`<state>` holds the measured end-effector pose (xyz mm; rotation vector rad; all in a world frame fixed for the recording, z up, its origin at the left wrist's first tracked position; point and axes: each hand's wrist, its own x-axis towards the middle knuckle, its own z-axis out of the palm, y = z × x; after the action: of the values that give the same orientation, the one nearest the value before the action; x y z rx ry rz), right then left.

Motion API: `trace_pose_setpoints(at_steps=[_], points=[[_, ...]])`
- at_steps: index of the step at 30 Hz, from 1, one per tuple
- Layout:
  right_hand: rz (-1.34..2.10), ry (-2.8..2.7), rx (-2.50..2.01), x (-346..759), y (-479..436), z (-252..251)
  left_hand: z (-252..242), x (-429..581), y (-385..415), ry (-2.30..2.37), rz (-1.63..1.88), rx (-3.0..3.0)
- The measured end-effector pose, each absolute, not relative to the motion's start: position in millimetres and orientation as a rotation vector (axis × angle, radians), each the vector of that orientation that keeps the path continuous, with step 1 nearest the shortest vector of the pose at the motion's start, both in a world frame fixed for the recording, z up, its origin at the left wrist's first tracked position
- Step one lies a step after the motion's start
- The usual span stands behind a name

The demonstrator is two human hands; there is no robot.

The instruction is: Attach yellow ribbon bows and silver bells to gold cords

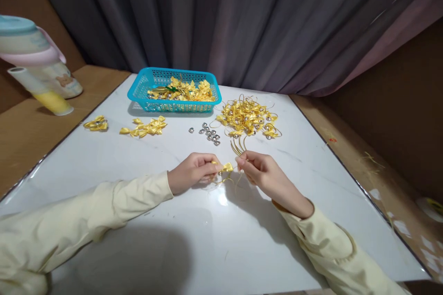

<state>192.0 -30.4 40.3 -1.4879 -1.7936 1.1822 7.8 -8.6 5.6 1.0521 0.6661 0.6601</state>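
Between the fingers of my left hand [195, 169] is a yellow ribbon bow [227, 167], with a small silver bell and a thin gold cord hanging by it. My right hand [259, 170] is closed in a pinch just to the right, apart from the left; its fingertips are at a thin gold strand. Several gold cords [238, 146] fan out above those right fingers. Beyond my hands lie loose silver bells [209, 134]. Farther right is a heap of yellow bows with bells and gold cord loops [245, 116].
A blue plastic basket [175, 109] holding yellow bows stands at the back. Loose yellow bows [147, 127] and a small bow cluster [96, 123] lie to the left. A bottle [60, 76] and a ribbon roll [51, 100] stand left of the white tabletop [138, 239].
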Motion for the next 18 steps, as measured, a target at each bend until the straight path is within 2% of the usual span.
trace_pose_setpoints(at_steps=[10, 14, 18], points=[[-0.357, -2.579, -1.068, 199.8, -32.3, 30.4, 5.4, 8.0, -1.0, 0.606, 0.591, 0.74], [-0.486, -2.587, -1.013, 201.0, -31.2, 31.2, 4.0, 7.7, -3.8, 0.612, 0.539, 0.848], [-0.302, -2.565, -1.085, 199.8, -33.8, 32.2, 3.1, 6.8, -8.6, 0.667, 0.543, 1.135]])
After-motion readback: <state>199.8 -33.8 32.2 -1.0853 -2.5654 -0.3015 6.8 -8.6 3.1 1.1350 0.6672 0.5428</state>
